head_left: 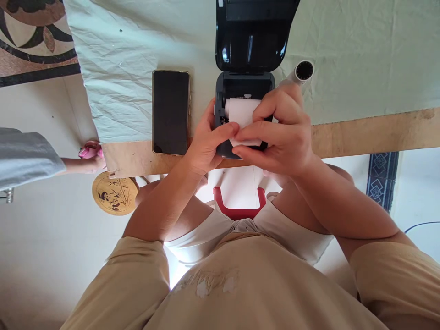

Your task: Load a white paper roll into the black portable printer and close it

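The left hand (pixel 208 142) grips the lid-up black printer (pixel 246 83), thumb on the white paper roll (pixel 242 112) inside; the right hand (pixel 285 130) pinches the roll's near edge (a smartphone (pixel 171 112) lies to the left).

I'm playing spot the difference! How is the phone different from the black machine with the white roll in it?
The phone is a thin, flat slab, while the black machine is a deeper box with a lid, standing open.
The phone lies untouched, while the black machine has the left hand at its side.
The phone's screen is dark, while the black machine holds a white roll.
Both have shiny black surfaces.
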`<state>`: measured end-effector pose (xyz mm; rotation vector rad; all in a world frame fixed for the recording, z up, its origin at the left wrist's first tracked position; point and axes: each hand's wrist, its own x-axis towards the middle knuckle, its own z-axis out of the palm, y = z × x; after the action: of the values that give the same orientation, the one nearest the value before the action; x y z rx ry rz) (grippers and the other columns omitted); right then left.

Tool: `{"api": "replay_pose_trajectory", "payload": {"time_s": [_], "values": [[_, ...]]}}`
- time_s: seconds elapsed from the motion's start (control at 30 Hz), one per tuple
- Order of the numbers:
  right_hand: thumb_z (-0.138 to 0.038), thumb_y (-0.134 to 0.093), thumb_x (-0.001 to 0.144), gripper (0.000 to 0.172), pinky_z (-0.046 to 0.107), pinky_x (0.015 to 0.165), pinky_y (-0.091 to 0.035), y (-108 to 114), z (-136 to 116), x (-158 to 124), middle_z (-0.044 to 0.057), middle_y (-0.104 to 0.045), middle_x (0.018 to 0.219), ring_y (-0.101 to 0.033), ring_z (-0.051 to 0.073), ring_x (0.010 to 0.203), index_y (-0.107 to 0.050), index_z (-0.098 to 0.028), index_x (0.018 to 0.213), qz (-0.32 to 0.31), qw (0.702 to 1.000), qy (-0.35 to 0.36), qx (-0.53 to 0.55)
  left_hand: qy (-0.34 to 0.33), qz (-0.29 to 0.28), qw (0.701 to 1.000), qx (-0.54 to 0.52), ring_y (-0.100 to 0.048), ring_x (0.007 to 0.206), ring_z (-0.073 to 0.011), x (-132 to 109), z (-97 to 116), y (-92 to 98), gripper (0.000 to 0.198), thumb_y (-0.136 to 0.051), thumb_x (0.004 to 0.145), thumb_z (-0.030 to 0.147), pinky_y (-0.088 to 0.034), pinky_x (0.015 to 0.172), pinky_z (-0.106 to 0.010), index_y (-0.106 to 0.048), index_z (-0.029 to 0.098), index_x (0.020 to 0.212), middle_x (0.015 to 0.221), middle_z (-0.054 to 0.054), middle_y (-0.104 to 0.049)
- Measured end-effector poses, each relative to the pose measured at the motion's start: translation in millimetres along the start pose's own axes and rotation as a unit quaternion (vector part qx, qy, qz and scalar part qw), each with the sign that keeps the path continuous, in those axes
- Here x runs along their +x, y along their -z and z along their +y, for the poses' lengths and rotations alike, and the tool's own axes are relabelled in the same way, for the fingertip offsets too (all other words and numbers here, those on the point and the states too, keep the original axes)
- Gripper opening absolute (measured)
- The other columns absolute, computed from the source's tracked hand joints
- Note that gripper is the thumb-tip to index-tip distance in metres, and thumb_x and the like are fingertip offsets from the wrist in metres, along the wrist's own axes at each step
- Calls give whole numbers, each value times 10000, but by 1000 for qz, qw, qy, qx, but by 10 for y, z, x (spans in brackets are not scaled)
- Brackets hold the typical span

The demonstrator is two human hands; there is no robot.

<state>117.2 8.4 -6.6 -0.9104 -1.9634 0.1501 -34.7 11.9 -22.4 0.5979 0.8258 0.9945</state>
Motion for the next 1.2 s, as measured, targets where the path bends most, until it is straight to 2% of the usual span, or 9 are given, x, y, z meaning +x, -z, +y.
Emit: {"api": "replay_pose_trajectory", "payload": {"time_s": [0.13, 0.4, 0.53, 0.67, 0.77, 0.83, 0.93, 1.07, 1.2], "values": [[-362, -567, 778, 144, 398, 723, -435, 29, 29, -7, 22, -495, 812, -510, 172, 776, -598, -267, 881, 33, 998, -44, 6, -2, 16, 1000, 14, -667, 739, -112, -11, 2, -3, 258, -727, 669, 209, -531, 659, -232, -587, 217, 886, 821, 41, -661], [-327, -563, 760, 226, 465, 792, -482, 67, 37, -16, 43, -452, 924, -511, 222, 915, -519, -282, 977, -38, 991, -130, -13, -9, -9, 1000, -14, -669, 1022, -208, -19, 18, -12, 363, -707, 704, 279, -567, 823, -311, -565, 250, 1037, 853, 28, -669], [-381, -571, 746, 261, 468, 767, -509, 57, 57, -28, 47, -464, 909, -518, 224, 899, -526, -271, 978, -31, 992, -120, 9, -6, -10, 1000, -3, -679, 938, -181, -23, -2, 14, 272, -679, 747, 239, -578, 798, -338, -567, 244, 995, 868, 37, -661], [-492, -548, 755, 339, 388, 630, -513, 56, 125, -42, 54, -499, 988, -543, 226, 917, -533, -271, 1011, 50, 986, -153, 42, -7, -19, 1000, 19, -672, 840, -155, -18, -18, 41, 292, -716, 702, 214, -583, 720, -312, -579, 234, 960, 914, 26, -673], [-491, -571, 758, 489, 324, 570, -487, 108, 153, -19, 36, -474, 1258, -511, 264, 1168, -474, -328, 1209, 110, 978, -162, 77, -7, -44, 999, 22, -673, 846, -156, -10, -9, 50, 338, -749, 659, 214, -577, 708, -287, -586, 222, 954, 931, 20, -675], [-435, -570, 814, 510, 291, 599, -502, 164, 132, 14, -27, -394, 1395, -348, 261, 1382, -405, -401, 1295, 111, 971, -186, 104, 5, -70, 997, 27, -673, 851, -151, -11, 5, 54, 402, -762, 639, 200, -568, 681, -254, -583, 229, 998, 940, 21, -673], [-362, -567, 870, 457, 257, 601, -526, 218, 92, 57, -108, -314, 1458, -428, 225, 1343, -407, -462, 1286, 119, 947, -264, 137, 26, -102, 994, 30, -663, 781, -122, -15, 17, 58, 540, -775, 616, 169, -541, 595, -204, -555, 261, 1100, 931, 30, -662], [-452, -520, 888, 246, 325, 704, -575, 183, 137, 58, -56, -598, 1147, -628, 185, 1026, -599, -411, 1117, 171, 950, -213, 151, 22, -98, 994, 42, -656, 725, -120, -9, 4, 62, 652, -801, 584, 203, -528, 570, -206, -520, 285, 1167, 912, 27, -651], [-420, -548, 865, 162, 399, 789, -565, 152, 191, 23, -8, -663, 903, -619, 204, 956, -674, -321, 836, 115, 977, -167, 67, -3, -50, 997, 54, -691, 830, -178, 0, -25, 69, 589, -813, 575, 257, -567, 694, -281, -553, 256, 1104, 935, 15, -673]]}}
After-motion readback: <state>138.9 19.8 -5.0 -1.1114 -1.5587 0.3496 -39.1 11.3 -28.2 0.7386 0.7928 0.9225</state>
